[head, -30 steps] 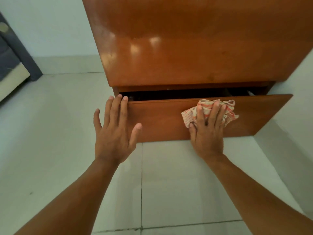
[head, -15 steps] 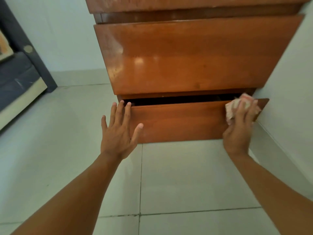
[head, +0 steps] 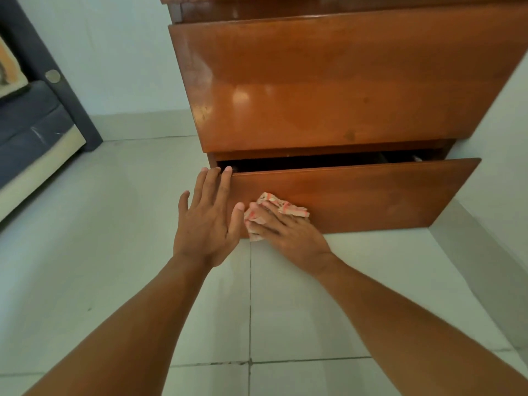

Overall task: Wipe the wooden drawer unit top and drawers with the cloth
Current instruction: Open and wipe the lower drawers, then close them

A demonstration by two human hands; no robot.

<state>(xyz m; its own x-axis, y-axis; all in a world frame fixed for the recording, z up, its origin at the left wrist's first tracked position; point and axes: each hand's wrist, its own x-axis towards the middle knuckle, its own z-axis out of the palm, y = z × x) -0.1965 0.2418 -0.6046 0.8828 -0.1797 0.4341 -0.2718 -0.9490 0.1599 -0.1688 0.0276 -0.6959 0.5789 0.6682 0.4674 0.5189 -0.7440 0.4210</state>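
Note:
A glossy brown wooden drawer unit (head: pixel 337 81) stands against the wall. Its bottom drawer (head: pixel 371 195) is pulled out a little, with a dark gap above its front. My left hand (head: pixel 207 221) lies flat on the drawer front's left end, fingertips hooked over the top edge. My right hand (head: pixel 285 235) presses a crumpled cloth (head: pixel 274 208) with red and white stripes against the lower left of the drawer front, right beside my left thumb.
Pale floor tiles (head: pixel 285 310) spread below the unit. A white wall (head: pixel 503 155) runs close along the unit's right side. A dark blue sofa with a cream base (head: pixel 31 144) stands at the far left.
My right hand has swept the cloth from the drawer front's right end across to its lower left. My left hand has stayed on the left end.

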